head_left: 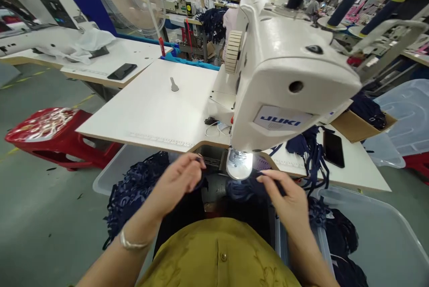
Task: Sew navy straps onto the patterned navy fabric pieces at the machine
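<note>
My left hand (pixel 181 177) is closed, its fingertips pinching dark navy fabric just left of the sewing machine's needle area. My right hand (pixel 284 193) is closed too, with thumb and finger pinching a navy strap (pixel 256 174) right of the needle area. The strap seems to run between both hands beneath the white sewing machine (pixel 295 77). A round clear guard (pixel 239 164) hides the needle. Below it, a loop of navy straps (pixel 243 189) hangs above my lap.
Navy strap bundles (pixel 136 193) hang at the left. More straps (pixel 310 153) and a black phone (pixel 333 148) lie on the right tabletop. A clear plastic bin (pixel 378 224) stands right, a red stool (pixel 50 130) left. A small metal piece (pixel 174 84) rests on the white table (pixel 144 108).
</note>
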{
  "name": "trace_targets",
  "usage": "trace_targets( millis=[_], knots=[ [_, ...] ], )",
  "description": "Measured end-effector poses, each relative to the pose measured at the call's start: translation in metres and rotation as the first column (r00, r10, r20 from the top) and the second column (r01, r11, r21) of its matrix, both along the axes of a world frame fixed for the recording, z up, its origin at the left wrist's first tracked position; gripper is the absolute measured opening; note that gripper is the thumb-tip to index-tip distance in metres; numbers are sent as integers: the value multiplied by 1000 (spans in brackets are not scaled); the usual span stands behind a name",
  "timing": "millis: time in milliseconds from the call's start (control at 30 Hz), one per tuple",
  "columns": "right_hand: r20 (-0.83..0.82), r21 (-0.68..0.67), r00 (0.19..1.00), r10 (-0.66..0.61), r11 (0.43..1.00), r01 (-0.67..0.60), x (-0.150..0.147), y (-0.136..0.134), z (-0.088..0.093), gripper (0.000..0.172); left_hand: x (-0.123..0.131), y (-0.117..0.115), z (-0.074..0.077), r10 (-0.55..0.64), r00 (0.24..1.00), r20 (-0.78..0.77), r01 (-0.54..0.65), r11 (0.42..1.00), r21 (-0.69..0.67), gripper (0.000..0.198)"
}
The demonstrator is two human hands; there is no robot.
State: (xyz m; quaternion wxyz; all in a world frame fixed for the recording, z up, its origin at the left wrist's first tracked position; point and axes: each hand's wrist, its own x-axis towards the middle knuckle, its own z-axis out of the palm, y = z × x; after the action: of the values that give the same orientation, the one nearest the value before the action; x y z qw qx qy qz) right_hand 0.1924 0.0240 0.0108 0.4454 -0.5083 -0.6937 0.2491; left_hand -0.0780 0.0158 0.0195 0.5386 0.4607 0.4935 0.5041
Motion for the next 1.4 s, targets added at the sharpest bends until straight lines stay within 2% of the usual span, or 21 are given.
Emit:
trace_targets(
  millis=[67,100,167,267,333,400,467,533,567,633,733,833,967,1067,1167,1300,1333,1400],
  knots=[
    [117,105,988,102,988,-114,-16,-4,2,11,32,-5,0,-177,968,-175,172,984,-41,27],
    [175,159,977,122,976,-151,-22,-5,2,12,43,-6,0,-224,938,-263,224,974,-30,28],
    [288,252,951,108,950,-184,-29,-6,0,15,59,-7,1,-241,885,-399,276,961,32,27],
    [429,329,903,34,925,-192,-31,-8,-5,21,66,-6,1,-180,835,-520,283,951,125,24],
    [486,359,874,-11,914,-188,-30,-10,-6,22,66,-5,-2,-114,775,-622,282,943,179,21],
    [514,386,856,-51,905,-178,-31,-11,-6,22,64,-6,-6,26,649,-760,319,898,302,19],
    [517,404,852,-83,901,-158,-33,-11,-3,20,63,-6,-8,235,475,-848,410,793,450,19],
    [506,399,857,-99,908,-131,-36,-10,-1,18,61,-7,-8,420,327,-847,511,675,532,22],
    [489,383,867,-98,917,-113,-38,-10,0,17,61,-7,-7,475,278,-835,553,631,543,24],
    [437,308,897,-64,948,-82,-40,-9,1,18,61,-8,-4,524,227,-821,611,579,539,23],
    [338,219,941,-13,974,-65,-41,-9,1,19,61,-9,-4,512,198,-836,635,583,507,21],
    [252,156,961,118,975,-161,-37,-10,4,24,62,-10,-6,513,188,-838,593,621,513,21],
    [155,-75,948,278,960,-269,-25,-9,10,38,62,-11,-5,490,214,-845,578,634,514,16],
    [165,-115,939,303,951,-287,-19,-7,12,29,64,-10,-4,453,238,-859,582,642,499,15],
    [113,-66,966,233,972,-227,-19,-6,8,19,68,-9,-6,435,271,-859,560,655,508,16],
    [-81,-80,996,-26,997,19,-26,-5,-2,11,74,-11,-14,454,324,-830,490,670,558,22],
    [-102,-101,994,-46,994,36,-26,-5,-3,10,74,-12,-16,457,330,-826,482,671,563,25],
    [-113,-136,994,7,991,-22,-25,-4,-5,9,73,-12,-18,433,343,-833,491,674,552,25]
  ],
)
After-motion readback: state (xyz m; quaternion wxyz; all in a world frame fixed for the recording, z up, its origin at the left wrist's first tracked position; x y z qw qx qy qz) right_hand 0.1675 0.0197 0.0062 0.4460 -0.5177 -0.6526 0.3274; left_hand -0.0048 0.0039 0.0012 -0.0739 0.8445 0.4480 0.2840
